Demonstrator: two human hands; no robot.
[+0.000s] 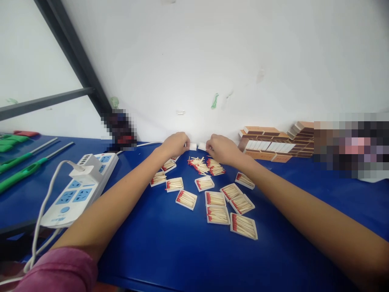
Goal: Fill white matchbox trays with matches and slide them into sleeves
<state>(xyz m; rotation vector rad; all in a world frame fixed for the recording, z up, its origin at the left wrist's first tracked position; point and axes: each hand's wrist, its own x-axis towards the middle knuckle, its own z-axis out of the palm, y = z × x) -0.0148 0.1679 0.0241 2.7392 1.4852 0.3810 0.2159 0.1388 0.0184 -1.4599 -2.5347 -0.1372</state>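
Both my arms reach to the back of the blue table by the wall. My left hand (176,144) is closed on a small white matchbox tray (192,147). Close to it on the right, my right hand (221,148) pinches another white matchbox tray (201,146). Whether these two trays hold anything is not visible. Just in front of the hands lie loose red-tipped matches in two heaps, a left heap (198,164) and a right heap (215,166). Nearer to me, several matchbox trays filled with matches (244,226) are spread over the table, some touching each other.
Stacked brown matchboxes (264,155) stand against the wall at right. A white power strip (65,207) with a plugged-in charger (86,172) and cable lies beside my left arm. Green-handled lighters (33,170) lie at far left, near a dark metal frame (65,36).
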